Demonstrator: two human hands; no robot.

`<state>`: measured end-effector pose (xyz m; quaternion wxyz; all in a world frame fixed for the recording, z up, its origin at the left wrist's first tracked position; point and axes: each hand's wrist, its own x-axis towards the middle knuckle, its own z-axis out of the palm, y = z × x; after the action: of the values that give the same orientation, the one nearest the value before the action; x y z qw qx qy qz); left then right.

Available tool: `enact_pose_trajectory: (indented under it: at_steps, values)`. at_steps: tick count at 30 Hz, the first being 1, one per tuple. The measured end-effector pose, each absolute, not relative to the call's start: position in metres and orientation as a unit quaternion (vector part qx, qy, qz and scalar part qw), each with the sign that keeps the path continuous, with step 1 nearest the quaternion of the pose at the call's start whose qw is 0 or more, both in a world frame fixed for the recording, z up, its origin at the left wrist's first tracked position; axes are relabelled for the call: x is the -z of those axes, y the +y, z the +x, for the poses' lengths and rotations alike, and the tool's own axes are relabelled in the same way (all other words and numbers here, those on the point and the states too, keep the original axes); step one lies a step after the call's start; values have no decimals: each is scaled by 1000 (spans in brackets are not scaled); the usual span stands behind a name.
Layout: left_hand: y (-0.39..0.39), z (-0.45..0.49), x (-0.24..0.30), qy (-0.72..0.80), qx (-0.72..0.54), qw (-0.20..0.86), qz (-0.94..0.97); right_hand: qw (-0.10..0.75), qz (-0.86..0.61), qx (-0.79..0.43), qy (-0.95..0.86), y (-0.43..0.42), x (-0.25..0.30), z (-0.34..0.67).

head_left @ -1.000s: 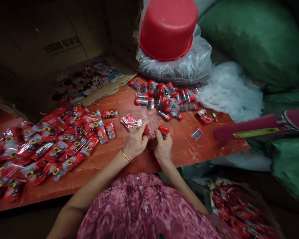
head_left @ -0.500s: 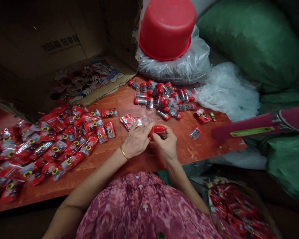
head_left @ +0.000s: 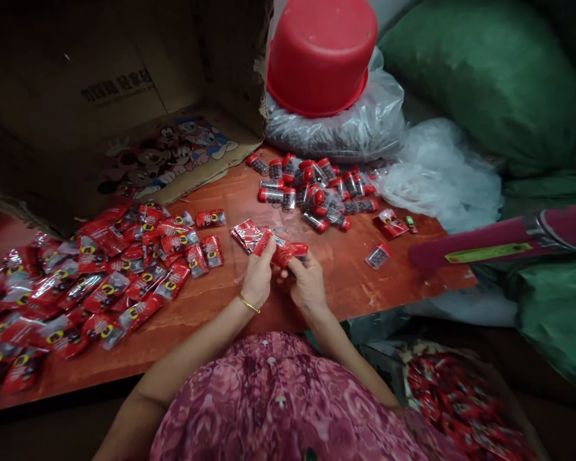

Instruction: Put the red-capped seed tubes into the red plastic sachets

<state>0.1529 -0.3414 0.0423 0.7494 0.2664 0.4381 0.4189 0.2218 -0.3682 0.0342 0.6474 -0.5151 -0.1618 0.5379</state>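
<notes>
My left hand (head_left: 259, 276) is closed, with thumb and fingers pinching a small red printed packet (head_left: 281, 252). My right hand (head_left: 310, 285) is closed around a small clear container with a red cap (head_left: 299, 248), held against the packet's right end. Its fingers partly cover the container, so I cannot tell whether any of it is inside the packet. Just beyond my left hand lie flat red packets (head_left: 246, 234) on the table. Several red-capped containers (head_left: 317, 192) with dark contents are heaped beyond my hands.
Plump red packets (head_left: 100, 291) spread over the left of the red table (head_left: 206, 307). Behind them stands an open cardboard box (head_left: 230, 128). A red tub (head_left: 324, 57) rests upside down on a filled plastic bag (head_left: 336, 137). A dark pink pole (head_left: 489, 240) juts in from the right.
A red packet now shows between my hands, with my left hand pinching it. My left hand has turned upright, and my right hand has shifted slightly left with the container.
</notes>
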Motion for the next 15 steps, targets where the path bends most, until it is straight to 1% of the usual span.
enact_pose_trajectory:
  at_steps: [3,5,9,15]
  values:
    - [-335,152,-50,415,-433,769,221,608,-547,-521,-245,-372,-27,225]
    - [-330,148,-53,416,-420,788,173,594,-532,-541,-266,-374,-24,232]
    - [-321,138,-52,446,-401,793,108,581,-490,-596,-258,-381,-26,247]
    - [-313,128,-53,447,-354,815,99,574,-458,-636,-238,-391,-35,259]
